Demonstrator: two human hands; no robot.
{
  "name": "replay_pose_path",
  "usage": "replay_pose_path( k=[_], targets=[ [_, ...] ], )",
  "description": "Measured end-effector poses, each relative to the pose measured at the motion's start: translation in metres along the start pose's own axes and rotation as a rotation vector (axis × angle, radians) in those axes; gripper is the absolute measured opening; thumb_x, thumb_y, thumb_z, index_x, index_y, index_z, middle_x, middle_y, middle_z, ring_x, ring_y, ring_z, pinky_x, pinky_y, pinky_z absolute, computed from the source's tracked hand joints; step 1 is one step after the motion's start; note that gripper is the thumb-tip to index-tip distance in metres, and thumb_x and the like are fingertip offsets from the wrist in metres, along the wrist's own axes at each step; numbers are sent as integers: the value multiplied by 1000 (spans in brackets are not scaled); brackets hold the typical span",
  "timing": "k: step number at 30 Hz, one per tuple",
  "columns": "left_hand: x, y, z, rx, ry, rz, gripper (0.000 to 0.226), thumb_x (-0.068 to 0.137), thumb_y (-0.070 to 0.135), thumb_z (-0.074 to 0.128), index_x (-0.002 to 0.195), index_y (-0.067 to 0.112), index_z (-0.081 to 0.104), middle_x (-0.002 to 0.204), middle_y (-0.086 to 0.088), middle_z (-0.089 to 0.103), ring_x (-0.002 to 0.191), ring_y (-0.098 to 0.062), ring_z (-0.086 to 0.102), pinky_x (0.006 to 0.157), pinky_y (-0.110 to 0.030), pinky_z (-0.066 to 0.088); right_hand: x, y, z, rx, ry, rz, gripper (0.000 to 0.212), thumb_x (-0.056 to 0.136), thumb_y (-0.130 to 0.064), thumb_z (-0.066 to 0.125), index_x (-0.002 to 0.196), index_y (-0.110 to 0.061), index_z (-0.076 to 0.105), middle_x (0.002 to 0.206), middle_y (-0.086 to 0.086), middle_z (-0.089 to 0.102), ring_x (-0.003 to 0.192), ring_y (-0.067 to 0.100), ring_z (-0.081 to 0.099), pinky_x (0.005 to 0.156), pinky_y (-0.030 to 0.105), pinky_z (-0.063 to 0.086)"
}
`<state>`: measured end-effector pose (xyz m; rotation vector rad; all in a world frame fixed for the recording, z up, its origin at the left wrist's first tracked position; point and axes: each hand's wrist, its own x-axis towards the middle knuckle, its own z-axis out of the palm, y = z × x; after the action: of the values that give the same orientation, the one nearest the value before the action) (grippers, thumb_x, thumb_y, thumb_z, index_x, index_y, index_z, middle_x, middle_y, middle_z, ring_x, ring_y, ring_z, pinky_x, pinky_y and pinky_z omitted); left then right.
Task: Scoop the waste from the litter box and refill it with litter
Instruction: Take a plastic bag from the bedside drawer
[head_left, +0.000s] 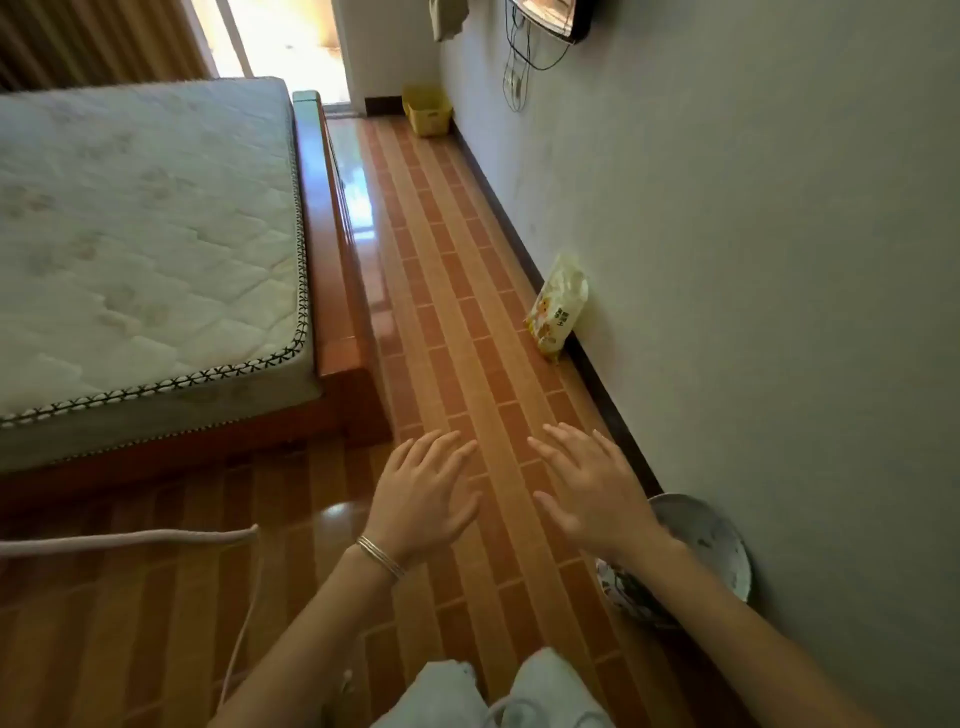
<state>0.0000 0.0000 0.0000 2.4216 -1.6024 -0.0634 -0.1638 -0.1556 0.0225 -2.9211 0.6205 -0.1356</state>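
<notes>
A yellow box that may be the litter box stands on the floor at the far end of the aisle, against the right wall. A yellow-and-white bag, possibly litter, leans upright against the same wall halfway down. My left hand, with a silver bracelet on the wrist, and my right hand are both held out low in front of me, palms down, fingers spread, holding nothing. Both hands are far short of the bag and the box. No scoop is in view.
A bed with a bare mattress on a wooden frame fills the left. A narrow tiled aisle runs between bed and wall. A patterned plate leans against the wall by my right forearm. A pale cord crosses the lower left.
</notes>
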Motion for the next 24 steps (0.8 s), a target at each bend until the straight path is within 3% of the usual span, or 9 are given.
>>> replay_pose_path(
  k=[8, 13, 20, 24],
  targets=[
    [-1, -47, 1, 27, 79, -164, 58, 83, 56, 40, 128, 23, 54, 129, 0, 57, 121, -22, 51, 99, -43, 42, 67, -12, 19, -24, -123, -206, 59, 87, -49, 46, 141, -31, 31, 147, -3, 35, 138, 15, 27, 114, 41, 19],
    [16, -70, 2, 42, 85, -329, 58, 81, 56, 37, 123, 22, 60, 122, -2, 62, 116, -23, 56, 95, -45, 46, 127, -8, 31, -32, -179, -376, 59, 86, -47, 46, 140, -29, 33, 145, -1, 38, 136, 18, 32, 111, 40, 17],
    [62, -100, -5, 59, 70, -524, 58, 81, 56, 37, 122, 23, 60, 120, -1, 63, 115, -22, 57, 92, -44, 48, 228, -5, 26, -23, -158, -544, 57, 85, -47, 46, 138, -29, 36, 143, 0, 42, 134, 18, 36, 109, 41, 24],
    [77, -108, -5, 68, 102, -638, 56, 80, 55, 39, 121, 23, 61, 119, -1, 64, 114, -21, 58, 92, -41, 47, 273, -5, 31, -6, -178, -642, 58, 85, -48, 46, 139, -30, 35, 144, -2, 41, 133, 18, 37, 109, 39, 21]
  ],
)
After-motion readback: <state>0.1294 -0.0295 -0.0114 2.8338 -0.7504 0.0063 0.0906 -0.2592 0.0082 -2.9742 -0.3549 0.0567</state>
